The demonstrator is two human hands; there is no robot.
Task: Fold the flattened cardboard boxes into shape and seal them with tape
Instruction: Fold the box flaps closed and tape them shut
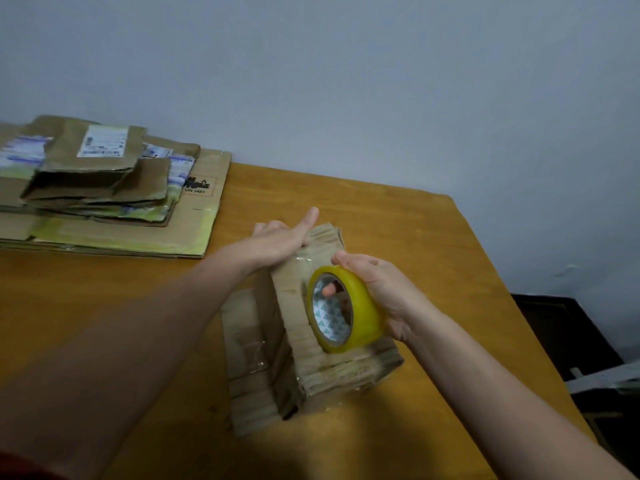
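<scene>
Pinning cardboard box (346, 368) at twelve o'clock under flat, straight-fingered left hand (280, 239), gripping tape roll (363, 306) in right hand (388, 289) at three o'clock, seemingly to tension tape

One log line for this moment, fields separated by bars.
step: taping | left hand: presses box | right hand: grips tape roll | flat boxes: stacked far left

A box (311, 362) is sitting on the table (138, 306) at lower centre. A stack of flattened boxes (104, 188) is lying on the table at upper left. A tape roll (367, 315) is resting on the box, the right hand (384, 289) gripping its right side, the left hand (280, 240) lying on the box above it.
</scene>
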